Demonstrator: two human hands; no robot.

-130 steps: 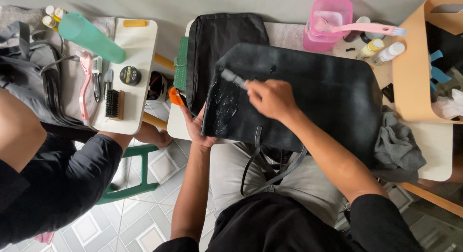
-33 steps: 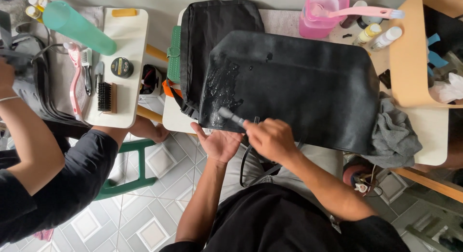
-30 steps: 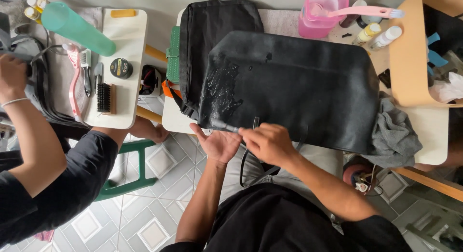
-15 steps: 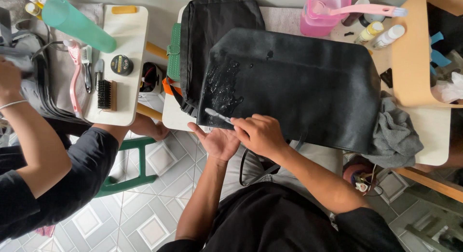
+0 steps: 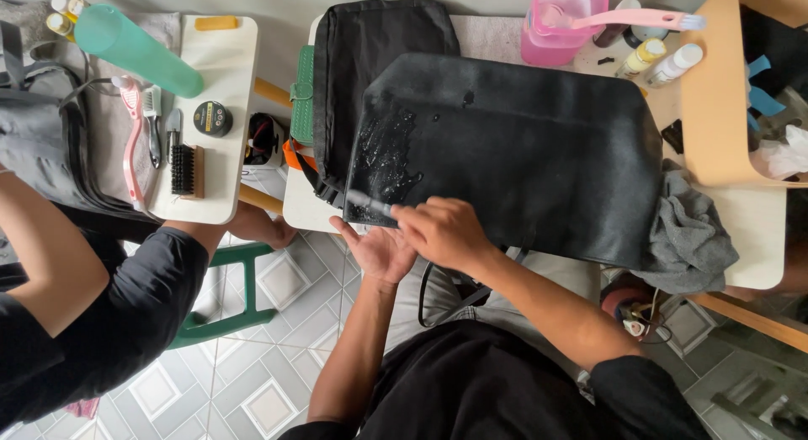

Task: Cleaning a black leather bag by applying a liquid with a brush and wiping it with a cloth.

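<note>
Fingers of the left hand (image 5: 376, 248) are spread, palm up, under the near left corner of the black bag (image 5: 513, 154), touching its edge from below and holding nothing. Just to the right, the right hand (image 5: 442, 231) has its fingers pressed together around the handle of a small brush (image 5: 370, 202), whose head points left past the fingertips and lies on the bag's wet, foamy patch (image 5: 383, 154).

Far to the left of both sets of fingers, another person's arm in a dark sleeve (image 5: 109, 305) reaches toward a grey bag (image 5: 42, 145). Next to it stands a small white bench (image 5: 220, 112) carrying a green bottle (image 5: 135, 40), a pink brush (image 5: 130, 141), a round black tin (image 5: 212, 118) and a dark bristle brush (image 5: 185, 170).

Beyond the fingers, the black bag lies flat on the white bench (image 5: 307, 213), covering most of it and overlapping a second black bag (image 5: 370, 45) behind it. Farther right and well apart from the fingers, a pink tub (image 5: 562, 36) stands at the far edge with a pink toothbrush (image 5: 631, 19) across its rim, and 2 small bottles (image 5: 656, 61) lie beside it. A grey cloth (image 5: 686, 230) hangs at the bag's right end.
</note>
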